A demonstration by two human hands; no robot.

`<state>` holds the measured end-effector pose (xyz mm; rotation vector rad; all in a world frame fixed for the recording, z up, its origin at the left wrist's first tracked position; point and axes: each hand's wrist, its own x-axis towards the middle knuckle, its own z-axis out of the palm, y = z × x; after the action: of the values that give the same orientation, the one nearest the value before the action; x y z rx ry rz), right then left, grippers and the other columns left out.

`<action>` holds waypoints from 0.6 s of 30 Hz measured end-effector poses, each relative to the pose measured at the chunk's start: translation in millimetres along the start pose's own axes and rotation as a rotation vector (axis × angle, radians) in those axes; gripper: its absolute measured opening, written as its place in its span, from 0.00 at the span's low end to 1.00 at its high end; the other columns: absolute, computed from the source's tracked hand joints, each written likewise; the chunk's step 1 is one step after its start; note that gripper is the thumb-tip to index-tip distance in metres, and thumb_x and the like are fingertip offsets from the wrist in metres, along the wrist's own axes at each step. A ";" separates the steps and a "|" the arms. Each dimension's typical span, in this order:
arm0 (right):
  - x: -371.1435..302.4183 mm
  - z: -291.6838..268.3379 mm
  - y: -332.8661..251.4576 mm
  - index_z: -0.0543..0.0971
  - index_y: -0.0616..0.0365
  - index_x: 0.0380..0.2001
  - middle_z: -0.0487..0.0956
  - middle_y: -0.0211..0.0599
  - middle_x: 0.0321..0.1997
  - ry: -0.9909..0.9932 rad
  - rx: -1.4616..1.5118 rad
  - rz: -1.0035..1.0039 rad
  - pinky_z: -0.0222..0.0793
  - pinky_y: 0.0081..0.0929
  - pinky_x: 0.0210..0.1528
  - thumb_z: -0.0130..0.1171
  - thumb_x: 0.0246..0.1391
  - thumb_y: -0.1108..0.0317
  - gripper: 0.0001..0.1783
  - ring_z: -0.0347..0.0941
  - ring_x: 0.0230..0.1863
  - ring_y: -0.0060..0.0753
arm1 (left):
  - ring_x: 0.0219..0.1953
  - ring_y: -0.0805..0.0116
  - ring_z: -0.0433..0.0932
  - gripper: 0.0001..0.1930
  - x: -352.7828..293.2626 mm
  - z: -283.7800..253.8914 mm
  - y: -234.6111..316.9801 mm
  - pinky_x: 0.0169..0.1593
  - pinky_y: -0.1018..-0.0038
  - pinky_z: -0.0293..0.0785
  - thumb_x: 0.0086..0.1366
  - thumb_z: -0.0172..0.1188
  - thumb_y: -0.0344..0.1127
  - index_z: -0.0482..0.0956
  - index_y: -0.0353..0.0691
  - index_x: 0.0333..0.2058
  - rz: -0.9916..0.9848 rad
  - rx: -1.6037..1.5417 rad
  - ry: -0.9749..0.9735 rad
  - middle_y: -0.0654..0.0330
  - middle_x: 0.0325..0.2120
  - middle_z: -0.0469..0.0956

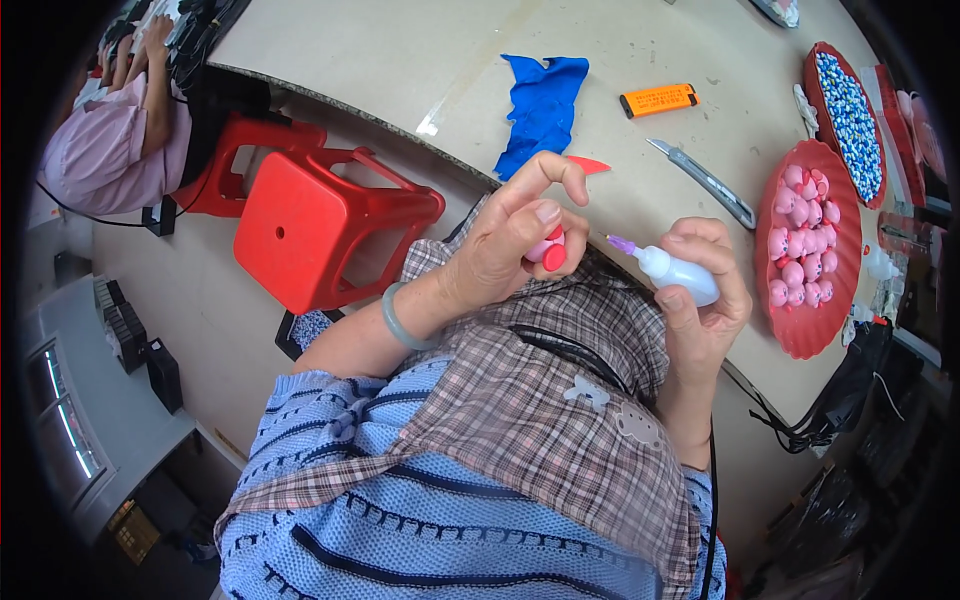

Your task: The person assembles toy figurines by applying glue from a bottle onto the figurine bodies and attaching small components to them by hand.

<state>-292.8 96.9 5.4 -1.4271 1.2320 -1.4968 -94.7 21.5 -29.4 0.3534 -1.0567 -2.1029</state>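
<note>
My left hand point(515, 235) has its thumb and lower fingers closed round a small pink figurine point(552, 252) with red round parts, while the index finger curls above it. Most of the figurine is hidden in the fingers. In my right hand point(705, 290) is a white squeeze bottle point(680, 275) with a purple needle tip point(620, 243). The bottle lies tilted, its tip aimed left at the figurine, with a small gap between them. Both hands are raised over my lap, by the table's near edge.
On the table point(450, 60) lie a blue cloth scrap point(543, 110), a red pointed piece point(590, 165), an orange lighter point(660, 100) and a utility knife point(703, 182). A red tray point(815, 330) bears pink figurines; another red tray point(818, 100) holds small blue-white pieces. Red stools point(290, 230) and a person point(120, 150) are left.
</note>
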 end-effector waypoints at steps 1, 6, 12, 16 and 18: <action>0.5 0.7 0.3 0.80 0.63 0.42 0.75 0.43 0.45 -0.003 -0.001 0.001 0.70 0.23 0.43 0.72 0.47 0.65 0.20 0.73 0.43 0.29 | 0.15 0.80 0.56 0.14 -0.3 -0.6 0.6 0.20 0.83 0.50 0.71 0.43 0.48 0.62 0.44 0.46 0.002 -0.002 0.002 0.60 0.15 0.68; 0.1 11.2 -4.0 0.71 0.65 0.50 0.77 0.45 0.43 0.059 0.064 -0.026 0.73 0.26 0.44 0.70 0.52 0.65 0.27 0.76 0.42 0.31 | 0.14 0.79 0.58 0.14 -1.9 -2.9 2.7 0.20 0.80 0.51 0.71 0.43 0.45 0.58 0.41 0.45 -0.023 0.028 0.007 0.60 0.13 0.65; -0.5 16.5 -14.2 0.69 0.66 0.53 0.78 0.47 0.41 0.113 -0.024 -0.012 0.74 0.26 0.43 0.64 0.58 0.61 0.27 0.77 0.40 0.33 | 0.15 0.83 0.57 0.14 -3.9 -4.9 2.2 0.21 0.85 0.56 0.72 0.42 0.45 0.63 0.43 0.46 -0.016 0.010 -0.009 0.63 0.16 0.68; -1.8 17.1 -15.0 0.68 0.67 0.54 0.78 0.48 0.40 0.123 -0.116 -0.109 0.74 0.26 0.42 0.62 0.60 0.59 0.26 0.78 0.41 0.33 | 0.14 0.83 0.57 0.13 -4.5 -7.8 0.5 0.22 0.84 0.58 0.72 0.43 0.44 0.63 0.42 0.46 -0.004 0.003 -0.026 0.63 0.16 0.68; -2.1 18.9 -17.6 0.69 0.64 0.54 0.77 0.45 0.37 0.109 -0.299 -0.144 0.71 0.23 0.39 0.55 0.64 0.52 0.27 0.74 0.37 0.31 | 0.15 0.84 0.58 0.12 -4.6 -7.4 1.8 0.22 0.85 0.59 0.71 0.43 0.42 0.63 0.42 0.46 -0.015 0.012 -0.026 0.65 0.16 0.67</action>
<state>-271.9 101.0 20.1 -1.6768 1.4972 -1.5521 -86.7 19.9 -33.0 0.3421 -1.0853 -2.1199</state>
